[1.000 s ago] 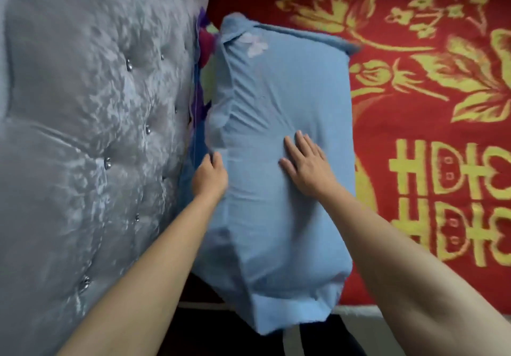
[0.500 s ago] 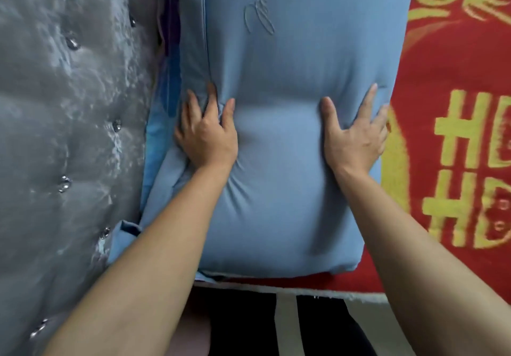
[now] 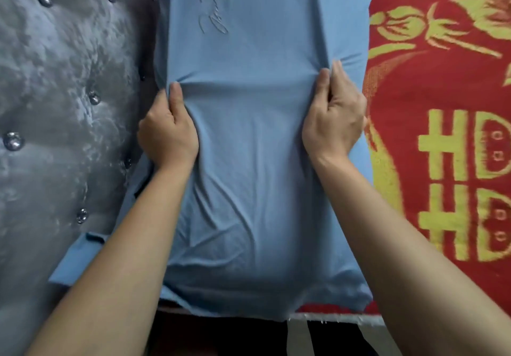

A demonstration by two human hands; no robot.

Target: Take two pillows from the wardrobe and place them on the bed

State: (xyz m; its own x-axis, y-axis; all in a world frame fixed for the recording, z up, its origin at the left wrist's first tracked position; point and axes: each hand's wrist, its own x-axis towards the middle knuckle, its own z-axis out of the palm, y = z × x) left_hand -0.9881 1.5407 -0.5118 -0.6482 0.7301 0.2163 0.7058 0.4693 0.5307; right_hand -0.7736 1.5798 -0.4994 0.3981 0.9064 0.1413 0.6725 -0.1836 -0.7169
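Note:
A light blue pillow (image 3: 257, 134) with embroidered script near its top lies lengthwise on the bed, beside the grey headboard. My left hand (image 3: 168, 131) pinches the cover fabric at the pillow's left side, thumb on top. My right hand (image 3: 334, 120) grips a fold of the cover at the right side. The fabric is pulled into creases between both hands. A second blue cloth edge (image 3: 83, 253) shows under the pillow at the lower left; whether it belongs to another pillow is hidden.
A grey tufted velvet headboard (image 3: 63, 106) with shiny buttons fills the left. A red blanket (image 3: 442, 106) with yellow flowers and characters covers the bed on the right. The bed's near edge (image 3: 337, 318) runs along the bottom, dark floor below it.
Both hands went from flat, spread fingers on the pillow to closed grips that pinch the cover at its two sides. The view has moved closer over the pillow.

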